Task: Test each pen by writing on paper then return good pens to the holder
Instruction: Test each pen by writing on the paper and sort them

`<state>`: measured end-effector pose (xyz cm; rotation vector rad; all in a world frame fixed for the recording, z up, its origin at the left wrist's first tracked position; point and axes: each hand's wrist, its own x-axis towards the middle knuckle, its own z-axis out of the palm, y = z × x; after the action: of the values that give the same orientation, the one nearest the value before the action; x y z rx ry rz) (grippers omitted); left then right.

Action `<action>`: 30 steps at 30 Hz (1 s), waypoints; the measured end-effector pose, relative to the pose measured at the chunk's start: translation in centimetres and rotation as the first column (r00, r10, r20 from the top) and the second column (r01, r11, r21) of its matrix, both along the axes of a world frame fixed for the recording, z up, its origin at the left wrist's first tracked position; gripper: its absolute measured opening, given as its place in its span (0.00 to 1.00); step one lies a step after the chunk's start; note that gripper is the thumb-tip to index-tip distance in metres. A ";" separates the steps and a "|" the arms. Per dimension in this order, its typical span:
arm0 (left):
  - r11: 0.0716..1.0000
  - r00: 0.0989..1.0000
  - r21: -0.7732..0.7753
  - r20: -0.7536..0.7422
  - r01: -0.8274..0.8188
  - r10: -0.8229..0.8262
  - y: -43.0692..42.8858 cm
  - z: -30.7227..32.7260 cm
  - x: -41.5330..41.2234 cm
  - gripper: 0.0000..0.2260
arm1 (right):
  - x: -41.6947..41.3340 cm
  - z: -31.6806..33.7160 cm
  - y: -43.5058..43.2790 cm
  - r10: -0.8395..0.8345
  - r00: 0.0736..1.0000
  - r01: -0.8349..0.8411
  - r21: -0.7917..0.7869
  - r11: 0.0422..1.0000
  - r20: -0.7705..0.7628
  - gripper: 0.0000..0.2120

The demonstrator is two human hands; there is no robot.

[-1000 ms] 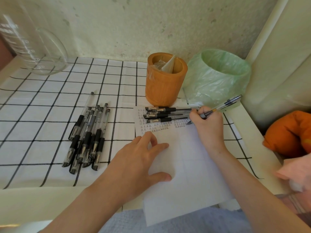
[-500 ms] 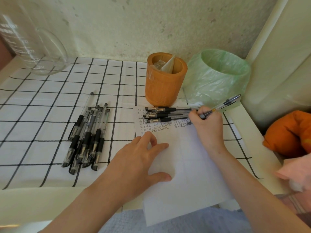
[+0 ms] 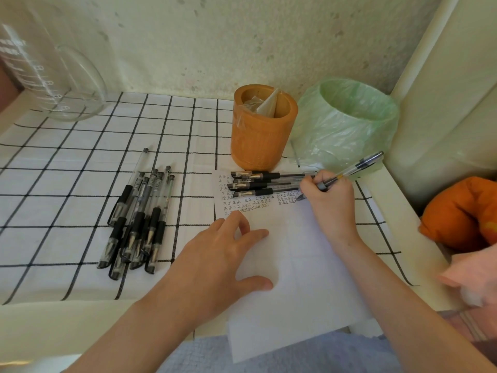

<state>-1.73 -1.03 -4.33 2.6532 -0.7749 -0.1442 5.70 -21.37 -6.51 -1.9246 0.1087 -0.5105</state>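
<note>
Gripping the pen (image 3: 352,170) with the curled fingers of my right hand (image 3: 329,203), I have its tip on the paper (image 3: 295,265), at the right end of the written rows. Its long axis runs diagonally: tip down-left, back end up-right toward the green bin bag (image 3: 347,122). My left hand (image 3: 223,254) lies flat and relaxed on the paper, grasping nothing. Four capped pens (image 3: 266,181) lie across the paper's top edge, near the orange holder (image 3: 262,130). More pens (image 3: 139,219) are piled at left.
</note>
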 end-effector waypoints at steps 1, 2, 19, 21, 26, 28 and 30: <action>1.000 1.000 0.001 0.001 0.000 0.000 0.0 0.0 0.0 0.33 | 0.0 0.0 0.0 0.000 1.000 0.000 -0.004 1.000 0.000 0.22; 1.000 1.000 0.002 0.002 -0.001 0.001 0.1 0.0 0.0 0.33 | 0.0 0.0 0.0 -0.001 1.000 0.001 -0.007 1.000 -0.001 0.22; 1.000 1.000 0.009 0.001 -0.011 0.011 -0.1 0.1 0.0 0.33 | 0.0 0.1 0.1 -0.016 1.000 0.016 0.003 1.000 0.002 0.24; 1.000 1.000 0.014 0.002 -0.010 0.010 -0.1 0.1 0.1 0.33 | 0.0 0.1 0.1 -0.018 1.000 0.018 0.003 1.000 0.008 0.24; 1.000 1.000 -0.003 -0.003 -0.006 0.006 0.0 0.0 0.0 0.33 | 0.0 0.1 0.1 -0.011 1.000 0.011 0.005 1.000 0.004 0.24; 1.000 1.000 0.002 0.001 -0.006 0.006 0.0 0.0 0.0 0.33 | 0.0 0.1 0.1 -0.002 1.000 0.002 -0.003 1.000 0.008 0.24; 1.000 1.000 -0.001 0.002 -0.005 0.005 0.0 0.0 0.1 0.33 | 0.0 0.1 0.0 0.007 1.000 -0.007 -0.009 1.000 0.007 0.23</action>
<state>-1.65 -1.05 -4.30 2.6546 -0.7687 -0.1400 5.69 -21.35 -6.45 -1.9315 0.0956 -0.5138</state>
